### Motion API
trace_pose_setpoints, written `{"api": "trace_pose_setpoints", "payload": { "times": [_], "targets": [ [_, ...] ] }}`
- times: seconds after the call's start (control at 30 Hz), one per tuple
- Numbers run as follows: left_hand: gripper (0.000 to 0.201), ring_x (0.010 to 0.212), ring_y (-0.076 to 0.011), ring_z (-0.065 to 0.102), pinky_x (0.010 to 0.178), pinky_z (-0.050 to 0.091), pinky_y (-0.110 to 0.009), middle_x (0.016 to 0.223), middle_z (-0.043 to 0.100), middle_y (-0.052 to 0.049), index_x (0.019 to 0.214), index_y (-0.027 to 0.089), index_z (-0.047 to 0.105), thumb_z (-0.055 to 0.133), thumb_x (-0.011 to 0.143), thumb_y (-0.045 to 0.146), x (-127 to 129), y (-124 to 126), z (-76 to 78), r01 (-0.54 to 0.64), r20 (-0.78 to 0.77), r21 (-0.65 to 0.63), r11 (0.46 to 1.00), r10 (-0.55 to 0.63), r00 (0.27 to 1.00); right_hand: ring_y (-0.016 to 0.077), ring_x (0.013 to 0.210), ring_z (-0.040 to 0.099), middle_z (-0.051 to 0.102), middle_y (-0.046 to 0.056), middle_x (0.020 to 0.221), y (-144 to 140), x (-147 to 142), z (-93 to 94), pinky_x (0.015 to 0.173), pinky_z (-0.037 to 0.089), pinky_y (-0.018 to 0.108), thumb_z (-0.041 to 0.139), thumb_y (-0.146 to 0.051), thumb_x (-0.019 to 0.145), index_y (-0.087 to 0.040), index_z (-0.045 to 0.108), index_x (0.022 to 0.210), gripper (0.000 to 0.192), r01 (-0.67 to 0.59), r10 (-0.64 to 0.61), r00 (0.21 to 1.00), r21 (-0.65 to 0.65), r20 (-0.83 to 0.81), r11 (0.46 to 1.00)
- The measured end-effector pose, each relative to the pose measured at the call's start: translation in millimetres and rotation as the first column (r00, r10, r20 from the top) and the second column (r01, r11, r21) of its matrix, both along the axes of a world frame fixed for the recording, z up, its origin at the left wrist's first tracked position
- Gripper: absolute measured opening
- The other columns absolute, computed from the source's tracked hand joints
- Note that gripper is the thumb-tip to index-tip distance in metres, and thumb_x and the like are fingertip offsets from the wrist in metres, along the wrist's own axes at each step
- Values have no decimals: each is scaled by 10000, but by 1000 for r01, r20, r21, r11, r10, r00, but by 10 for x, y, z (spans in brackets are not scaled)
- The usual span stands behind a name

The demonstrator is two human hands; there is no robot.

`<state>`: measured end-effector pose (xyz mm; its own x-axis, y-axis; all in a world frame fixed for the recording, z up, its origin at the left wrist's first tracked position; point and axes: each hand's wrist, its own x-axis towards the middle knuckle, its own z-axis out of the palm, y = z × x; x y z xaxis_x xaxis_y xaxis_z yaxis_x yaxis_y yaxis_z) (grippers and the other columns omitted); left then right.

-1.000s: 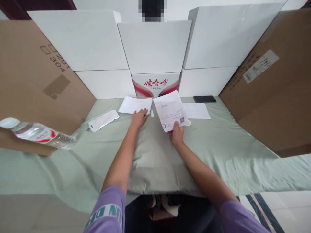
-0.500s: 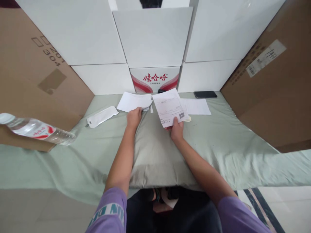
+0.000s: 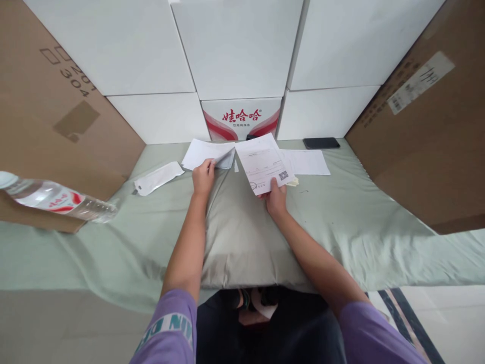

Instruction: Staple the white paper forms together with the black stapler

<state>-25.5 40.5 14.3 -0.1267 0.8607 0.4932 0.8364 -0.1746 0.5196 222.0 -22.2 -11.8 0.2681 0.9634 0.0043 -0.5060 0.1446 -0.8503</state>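
Observation:
My left hand (image 3: 203,177) pinches the near edge of a paper sheet (image 3: 223,155) on a small stack of white papers (image 3: 200,151); the sheet's corner curls up off the stack. In my right hand (image 3: 276,198) is a printed sheet (image 3: 261,162) with a QR code at its lower right, gripped at the bottom edge with the thumb on top. Something pale yellowish (image 3: 293,181) shows beside that hand, partly hidden under the sheet. Further right, another white paper (image 3: 308,162) lies flat on the cloth.
White boxes (image 3: 238,50) wall off the back, with brown cartons (image 3: 424,151) on both sides. A black phone (image 3: 321,143) lies at the back right. To the left are a white packet (image 3: 159,178) and a water bottle (image 3: 60,198). Green cloth (image 3: 250,242) covers the table.
My left hand has drawn slightly left and lifted the sheet's corner, which now curls up more. My right hand holds its printed sheet nearly in place. The view has tilted slightly.

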Motion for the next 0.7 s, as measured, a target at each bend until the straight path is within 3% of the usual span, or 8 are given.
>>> {"api": "trace_pose_setpoints", "payload": {
  "times": [0.1, 0.23, 0.37, 0.43, 0.5, 0.57, 0.6, 0.7],
  "targets": [
    [367, 899, -240, 708, 804, 453, -306, 1027, 779, -118, 1162, 224, 724, 426, 1040, 399, 88, -233, 25, 92, -156, 24, 995, -87, 984, 185, 597, 670, 690, 9, 769, 22, 38, 44, 405, 486, 264, 671, -529, 842, -241, 520, 1141, 442, 13, -13, 999, 3, -34, 1000],
    [335, 758, -209, 712, 718, 472, -297, 853, 781, -97, 1067, 222, 754, 461, 1034, 379, 296, -717, -56, 319, -372, 11, 948, -292, 881, 187, 718, 696, 709, 24, 897, 95, 145, 115, 511, 567, 295, 675, -466, 829, -237, 525, 1168, 436, 49, -49, 999, -41, 16, 998],
    [291, 724, -183, 712, 724, 504, -292, 755, 761, -51, 950, 242, 751, 571, 980, 468, 399, -1104, -122, 510, -375, 41, 859, -460, 805, 198, 670, 687, 699, 19, 800, 141, 258, 169, 490, 573, 301, 683, -381, 813, -213, 571, 1114, 363, -25, 56, 980, -160, 189, 987],
    [312, 785, -201, 724, 787, 524, -315, 798, 768, -64, 912, 233, 739, 611, 941, 516, 345, -1138, -120, 432, -261, 116, 894, -392, 882, 180, 559, 640, 680, 9, 712, 125, 289, 178, 416, 520, 273, 663, -354, 827, -207, 585, 1068, 293, -85, 139, 950, -199, 278, 976],
    [318, 943, -232, 727, 897, 525, -351, 968, 780, -104, 970, 216, 722, 577, 954, 500, 236, -1057, -117, 171, -31, 173, 970, -168, 985, 156, 451, 565, 643, -6, 625, 83, 292, 175, 366, 456, 255, 634, -358, 852, -209, 590, 1004, 217, -200, 271, 896, -225, 353, 954],
    [351, 1145, -263, 678, 1003, 499, -392, 1204, 735, -147, 1149, 198, 674, 558, 959, 469, 115, -917, -132, -102, 213, 80, 992, 83, 974, 142, 400, 505, 603, -16, 563, 26, 266, 171, 384, 456, 271, 601, -376, 878, -214, 590, 939, 173, -347, 440, 785, -279, 436, 895],
    [399, 1195, -277, 657, 1035, 486, -411, 1273, 706, -167, 1219, 184, 642, 586, 938, 463, 60, -847, -148, -155, 287, -19, 988, 154, 945, 145, 409, 505, 598, -15, 561, -3, 241, 172, 423, 487, 292, 583, -372, 888, -216, 589, 923, 160, -390, 498, 715, -312, 491, 866],
    [459, 1190, -297, 660, 1060, 477, -444, 1315, 678, -187, 1252, 171, 617, 661, 876, 431, -55, -707, -202, -138, 390, -222, 965, 218, 895, 204, 643, 639, 681, 27, 751, -82, 139, 190, 692, 594, 401, 583, -292, 869, -221, 585, 985, 136, -294, 429, 531, -315, 731, 902]
  ]
}}
